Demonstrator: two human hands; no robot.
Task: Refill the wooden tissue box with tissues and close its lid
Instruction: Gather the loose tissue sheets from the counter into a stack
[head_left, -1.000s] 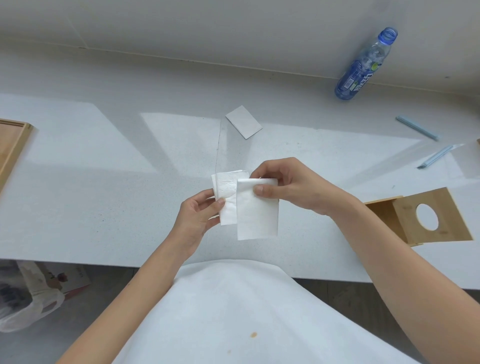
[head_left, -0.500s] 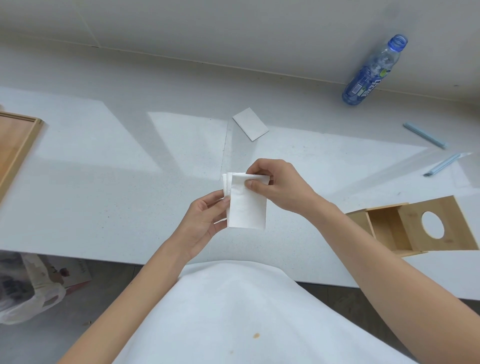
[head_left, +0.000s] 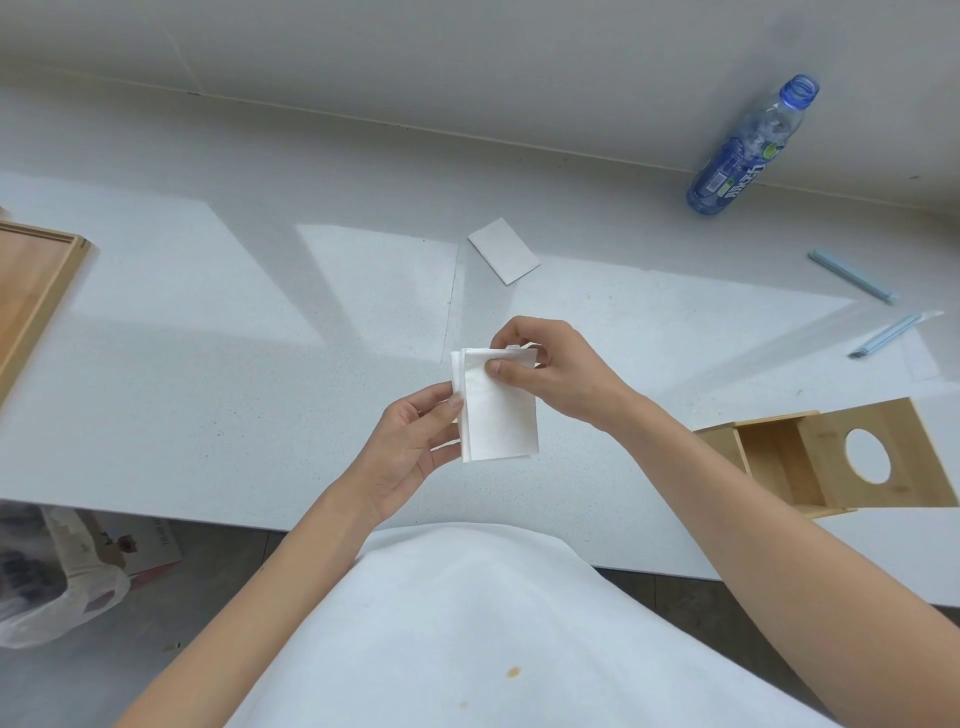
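Hiding tissue-stack (head_left: 498, 415) edges: hands.

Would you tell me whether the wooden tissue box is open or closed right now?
Open. The wooden tissue box lies on its side on the counter, its bare interior showing; no tissues visible inside.

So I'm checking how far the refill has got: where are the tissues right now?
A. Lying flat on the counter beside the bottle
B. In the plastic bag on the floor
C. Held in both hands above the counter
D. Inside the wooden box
C: the folded tissues are pinched between the left hand and right hand, while the wooden tissue box lies open at the right.
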